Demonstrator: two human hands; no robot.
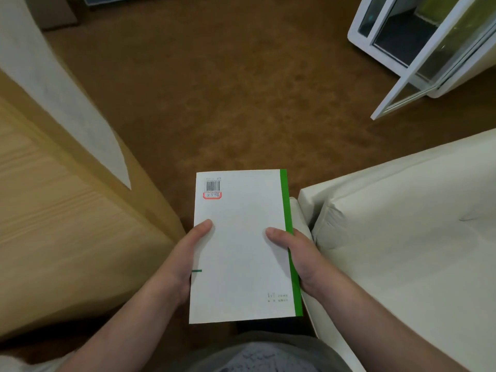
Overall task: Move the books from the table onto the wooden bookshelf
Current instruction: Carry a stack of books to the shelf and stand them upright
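A white book held in both hands above the carpet

The book [241, 245] lay flat in the air, back cover up, over the brown carpet [228, 89] and just in front of the person's body. Its green spine [288, 237] ran along the right edge and a barcode [212, 186] sat at the far left corner. The left hand [185, 259] gripped the left edge and the right hand [300, 259] gripped the spine side. Each thumb pressed down on the cover, while the other fingers were hidden beneath the book. A light wooden surface [53, 210] stood to the left, a cream sofa [402, 224] to the right, and a white cabinet [359, 30] with an open glass door stood farther off.
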